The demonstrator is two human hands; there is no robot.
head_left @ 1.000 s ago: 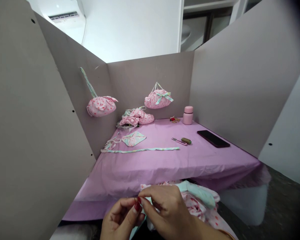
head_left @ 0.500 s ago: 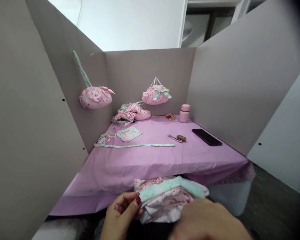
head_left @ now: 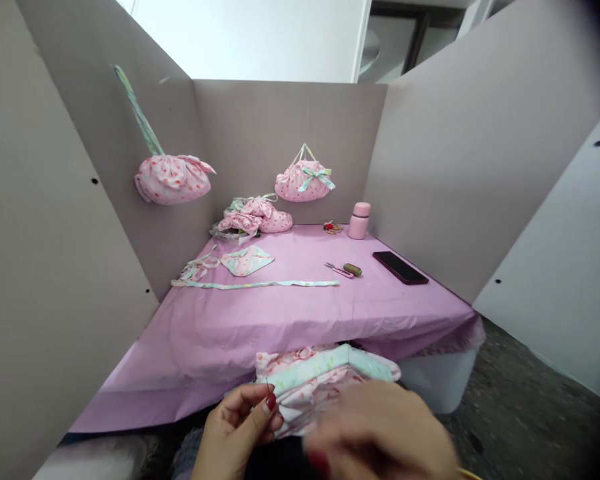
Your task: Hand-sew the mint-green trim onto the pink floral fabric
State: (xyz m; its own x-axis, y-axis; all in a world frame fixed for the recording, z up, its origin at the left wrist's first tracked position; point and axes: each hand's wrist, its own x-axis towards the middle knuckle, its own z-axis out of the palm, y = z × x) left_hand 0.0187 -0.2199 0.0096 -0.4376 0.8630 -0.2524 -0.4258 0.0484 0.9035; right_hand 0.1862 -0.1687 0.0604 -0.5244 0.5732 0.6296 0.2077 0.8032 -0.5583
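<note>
A bunched piece of pink-dotted fabric with a mint green border (head_left: 320, 377) hangs at the near edge of the table. My left hand (head_left: 237, 433) pinches its left edge between thumb and fingers. My right hand (head_left: 380, 440) sits just below and to the right of the fabric; it is blurred by motion and its fingers do not show clearly.
A pink cloth covers the table (head_left: 290, 313), walled by grey boards (head_left: 280, 140). On it lie a long fabric strip (head_left: 260, 285), a folded patch (head_left: 246, 260), small snips (head_left: 337, 269), a thread spool (head_left: 353, 269), a dark phone (head_left: 400, 267) and a pink bottle (head_left: 359, 221). Pink fabric bags (head_left: 173, 179) hang on the boards.
My right hand has left the pinch beside the left hand and swept down and right, now blurred. The fabric's mint border has come into view. The camera has tilted downward.
</note>
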